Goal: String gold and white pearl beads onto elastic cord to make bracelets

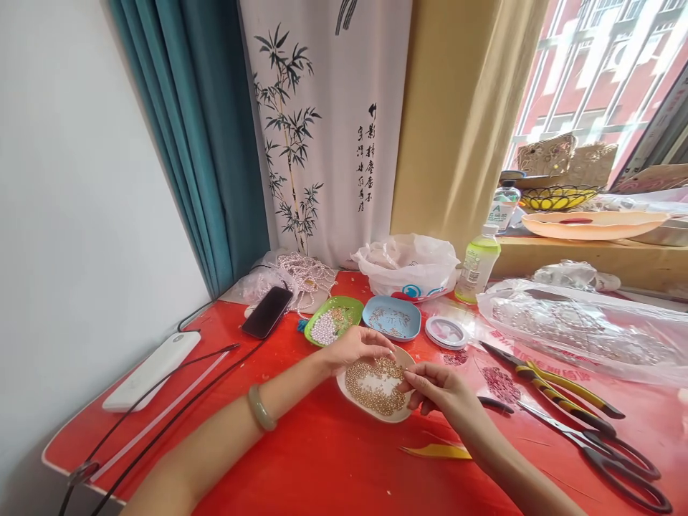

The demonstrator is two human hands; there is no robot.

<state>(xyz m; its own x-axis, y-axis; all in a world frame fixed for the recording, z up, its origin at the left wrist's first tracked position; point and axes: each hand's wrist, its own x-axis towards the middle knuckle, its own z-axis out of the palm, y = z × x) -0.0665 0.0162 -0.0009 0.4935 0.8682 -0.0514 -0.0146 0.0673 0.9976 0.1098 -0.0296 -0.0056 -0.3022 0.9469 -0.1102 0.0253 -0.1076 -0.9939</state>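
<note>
A cream dish (349, 398) of small gold beads (376, 401) lies on the red table. My left hand (357, 346) is over the dish's back edge, its thumb and fingers drawn together. Whatever it holds is too small to name. At the dish's right side, my right hand (433, 387) pinches with thumb and forefinger; what is between them I cannot make out. Behind the dish stand a green tray (355, 307) of pearly and gold beads and a blue tray (413, 326) with a thin scatter of beads. Yellow tweezers (441, 451) lie below my right hand.
To the right lie black-handled scissors (596, 444), yellow-and-black pliers (559, 394) and a plastic bag (591, 330). A bottle (479, 265) and a white bag (408, 261) stand behind. On the left are a phone (267, 312), a white power bank (153, 369) and cables.
</note>
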